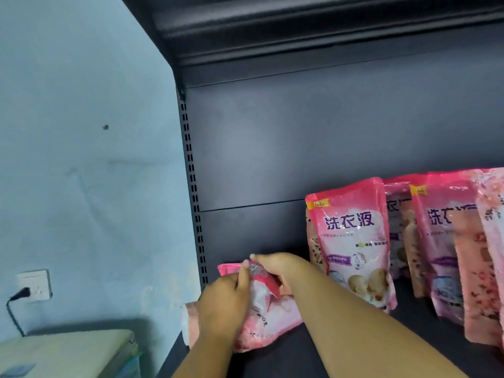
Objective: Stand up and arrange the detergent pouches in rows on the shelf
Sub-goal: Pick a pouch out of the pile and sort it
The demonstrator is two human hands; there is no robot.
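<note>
Head view: a dark metal shelf (pixel 341 358) is seen from above, with a pale blue wall (pixel 81 159) to its left.
Far left: a white wall socket (pixel 34 285) is fixed low on the wall, with a black plug in it and a cable hanging down; a pale flat-topped box (pixel 68 350) is seen below it.
Shelf upright: a slotted metal strip (pixel 193 192) is set along the shelf's left edge.
Lying pouches: a pink pouch (pixel 272 320) is tilted at the shelf's left end, with another pink pouch (pixel 231 268) flat behind it.
Left hand (pixel 223 304): its fingers are curled round the left side of the tilted pouch's top.
Right hand (pixel 275 266): the crumpled top edge of the same pouch is pinched between thumb and fingers.
Standing pouches: a pink detergent pouch (pixel 354 241) is set upright just right of the hands; further pink pouches (pixel 441 241) are stood in rows beside and behind it, running out of the frame at the right.
</note>
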